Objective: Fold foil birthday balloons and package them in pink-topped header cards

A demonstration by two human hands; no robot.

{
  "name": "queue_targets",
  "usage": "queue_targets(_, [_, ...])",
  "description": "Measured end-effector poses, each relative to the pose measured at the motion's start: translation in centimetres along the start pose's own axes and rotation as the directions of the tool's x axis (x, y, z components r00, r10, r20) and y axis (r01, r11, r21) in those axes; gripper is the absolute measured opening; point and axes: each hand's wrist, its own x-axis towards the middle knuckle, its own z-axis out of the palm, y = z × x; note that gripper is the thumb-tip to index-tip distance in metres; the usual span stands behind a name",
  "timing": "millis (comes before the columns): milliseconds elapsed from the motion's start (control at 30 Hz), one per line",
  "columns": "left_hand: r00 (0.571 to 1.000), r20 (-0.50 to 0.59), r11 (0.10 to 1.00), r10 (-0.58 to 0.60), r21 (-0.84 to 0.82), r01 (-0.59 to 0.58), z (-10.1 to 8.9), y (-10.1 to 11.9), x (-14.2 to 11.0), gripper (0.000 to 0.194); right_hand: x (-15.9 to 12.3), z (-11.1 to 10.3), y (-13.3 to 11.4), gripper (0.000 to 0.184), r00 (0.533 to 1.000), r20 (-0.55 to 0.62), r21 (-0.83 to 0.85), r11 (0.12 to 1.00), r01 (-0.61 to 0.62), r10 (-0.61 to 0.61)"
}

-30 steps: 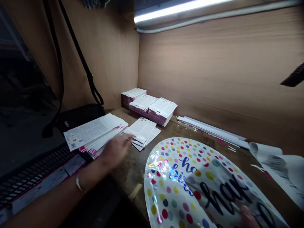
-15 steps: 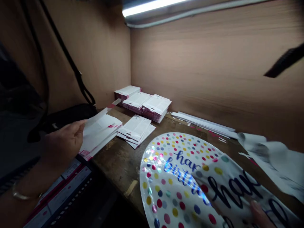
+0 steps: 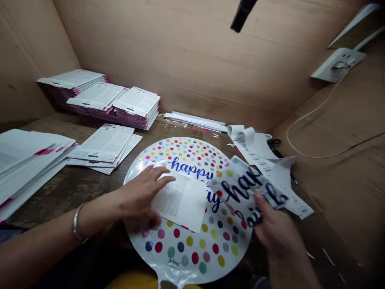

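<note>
A round foil balloon (image 3: 195, 257) with coloured dots and blue "happy birthday" lettering lies flat in front of me. On top of it is a white printed card sleeve (image 3: 192, 204) with small pink marks at its lower edge. My left hand (image 3: 140, 194) is at the sleeve's left side, fingers spread apart over its edge. In my right hand (image 3: 270, 218) is a folded foil balloon (image 3: 240, 186) with dots and dark blue letters, pinched with the thumb on top. It is held over the flat balloon's right side, partly covering the lettering.
Neat stacks of printed cards (image 3: 136, 104) stand at the back left. A smaller card pile (image 3: 104, 146) and a stack of white sleeves (image 3: 27, 160) lie nearer. Paper strips (image 3: 195, 120), a curled label strip (image 3: 261, 160) and scissors (image 3: 273, 141) lie behind. A socket (image 3: 338, 66) is at right.
My view has swung right and down. My left hand has come from the sleeve stack to the round balloon, where a sleeve now lies. The folded balloon in my right hand shows more fully.
</note>
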Motion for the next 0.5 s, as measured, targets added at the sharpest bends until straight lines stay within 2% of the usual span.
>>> queue_targets(67, [0.995,0.045,0.996,0.091,0.022,-0.092,0.5,-0.6,1.7,0.12,-0.1,1.9,1.0,0.059,0.996,0.017,0.035,0.996,-0.084,0.084])
queue_targets(200, [0.975,0.165,0.989,0.147,-0.008,-0.148,2.0,-1.4,3.6,0.122,-0.2,3.4,2.8,0.05,0.974,0.04,0.023,0.974,-0.224,0.223])
queue_targets(367, [0.979,0.152,0.99,0.136,0.001,-0.138,2.9,-1.9,3.4,0.121,-0.6,4.7,3.1,0.037,0.921,0.086,-0.102,0.923,-0.37,0.379])
queue_targets(433, [0.982,0.126,0.99,0.143,-0.001,-0.144,3.2,-2.0,3.3,0.121,-1.0,5.7,3.1,0.036,0.908,0.112,-0.097,0.914,-0.394,0.403])
queue_targets(500, [0.985,0.103,0.99,0.14,-0.006,-0.141,3.4,-2.1,3.2,0.123,-1.4,6.6,3.3,0.038,0.911,0.083,-0.066,0.914,-0.4,0.404])
